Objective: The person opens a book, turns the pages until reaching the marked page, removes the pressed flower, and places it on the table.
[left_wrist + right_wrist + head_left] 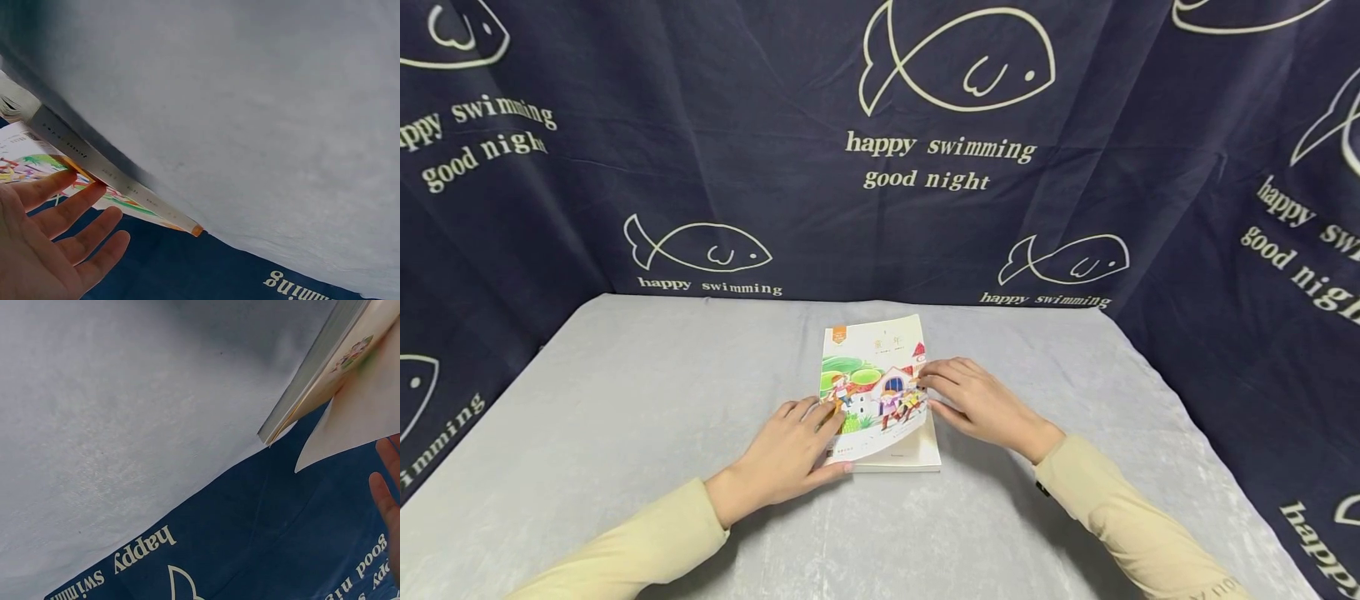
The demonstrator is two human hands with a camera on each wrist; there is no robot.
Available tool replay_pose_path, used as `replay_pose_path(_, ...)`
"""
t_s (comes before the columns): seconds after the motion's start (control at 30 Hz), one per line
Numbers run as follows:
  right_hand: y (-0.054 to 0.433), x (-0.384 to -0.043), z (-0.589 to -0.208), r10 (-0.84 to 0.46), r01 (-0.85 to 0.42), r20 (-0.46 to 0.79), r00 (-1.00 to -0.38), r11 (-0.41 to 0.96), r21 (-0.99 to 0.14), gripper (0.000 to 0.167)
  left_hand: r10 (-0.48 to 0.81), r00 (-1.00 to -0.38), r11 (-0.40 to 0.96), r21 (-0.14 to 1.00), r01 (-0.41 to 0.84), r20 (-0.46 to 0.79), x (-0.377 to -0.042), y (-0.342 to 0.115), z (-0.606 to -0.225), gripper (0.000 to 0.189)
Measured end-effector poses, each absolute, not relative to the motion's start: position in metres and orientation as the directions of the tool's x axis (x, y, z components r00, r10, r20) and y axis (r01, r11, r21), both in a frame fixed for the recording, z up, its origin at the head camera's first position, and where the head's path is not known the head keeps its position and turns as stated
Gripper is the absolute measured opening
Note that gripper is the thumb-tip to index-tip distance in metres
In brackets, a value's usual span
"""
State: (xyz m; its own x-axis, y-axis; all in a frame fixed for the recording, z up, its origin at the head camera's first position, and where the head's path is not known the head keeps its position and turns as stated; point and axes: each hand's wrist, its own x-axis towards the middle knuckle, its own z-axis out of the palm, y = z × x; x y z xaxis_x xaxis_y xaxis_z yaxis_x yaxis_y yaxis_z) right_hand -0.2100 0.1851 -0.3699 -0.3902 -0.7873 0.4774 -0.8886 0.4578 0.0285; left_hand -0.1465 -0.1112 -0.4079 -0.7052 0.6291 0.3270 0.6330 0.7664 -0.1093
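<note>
A book (880,400) lay on the gray table (700,392), its front cover (365,422) lifted along the right side. The left hand (790,446) rested on its left edge, fingers spread apart. The right hand (985,408) touched the cover's right edge; whether it pinched it, I couldn't tell.

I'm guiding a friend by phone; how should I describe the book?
On the grey table, before the dark curtain, look between the left hand and the right hand. There lies the book, front cover partly lifted. Its multicoloured picture sets it apart from the plain table and pale-printed curtain.
</note>
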Motion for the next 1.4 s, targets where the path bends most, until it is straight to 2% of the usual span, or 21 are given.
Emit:
replay_pose_path(0.73,0.179,-0.212,-0.361,-0.754,-0.864,0.497,-0.431,0.503,0.015,0.029,0.62,-0.723,0.777,-0.107,0.621,0.306,-0.144,-0.111,-0.407,0.055)
replay_pose_path(1.03,0.182,-0.21,-0.358,-0.726,-0.839,0.506,-0.465,0.544,0.01,0.039,0.627,-0.696,0.763,-0.096,0.639,0.35,-0.142,-0.113,-0.404,0.047)
replay_pose_path(1.4,0.184,-0.21,-0.362,-0.745,-0.832,0.47,-0.473,0.554,0.041,0.035,0.632,-0.653,0.74,-0.077,0.668,0.417,-0.143,-0.115,-0.403,0.048)
